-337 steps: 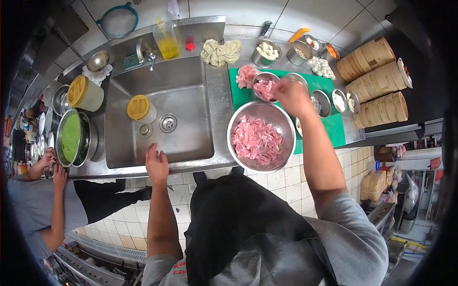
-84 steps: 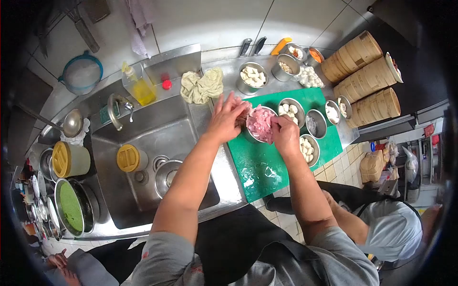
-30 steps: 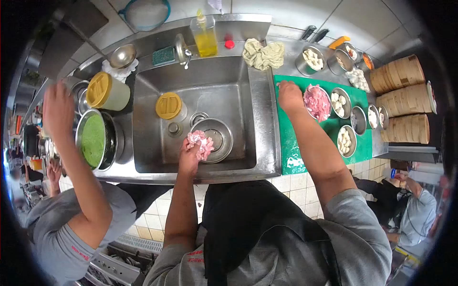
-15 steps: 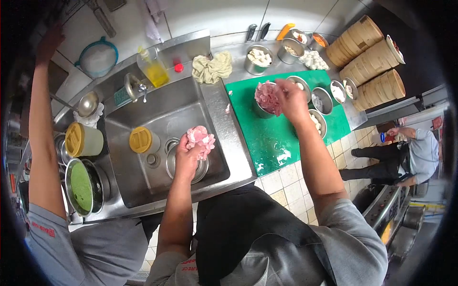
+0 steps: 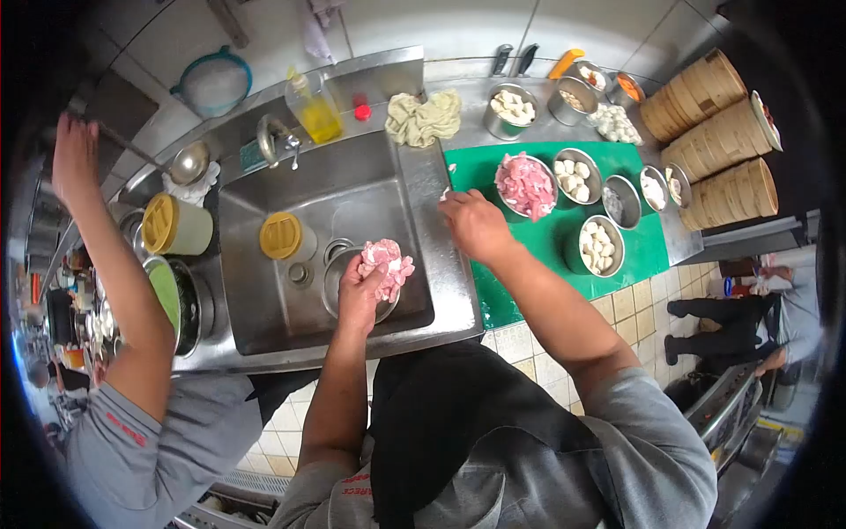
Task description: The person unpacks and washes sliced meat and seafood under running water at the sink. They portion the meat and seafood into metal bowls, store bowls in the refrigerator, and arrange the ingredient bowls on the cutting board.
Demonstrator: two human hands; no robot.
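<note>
The left hand [image 5: 354, 304] keeps its fingers curled around a clump of meat [image 5: 385, 264], above a metal bowl [image 5: 337, 280] in the sink [image 5: 269, 313]. The right hand [image 5: 478, 226] is at the green board's [image 5: 507, 300] left edge, its fingers bent together at a small pale scrap [image 5: 444, 194]; I cannot tell if they grip it. More meat [image 5: 526, 183] is heaped just to this hand's right.

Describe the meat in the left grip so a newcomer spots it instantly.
Start at the large metal sink. Over its right half, the person's left grip holds a clump of pale pink meat. Unlike the potted pink heap on the green board, it's held aloft.
</note>
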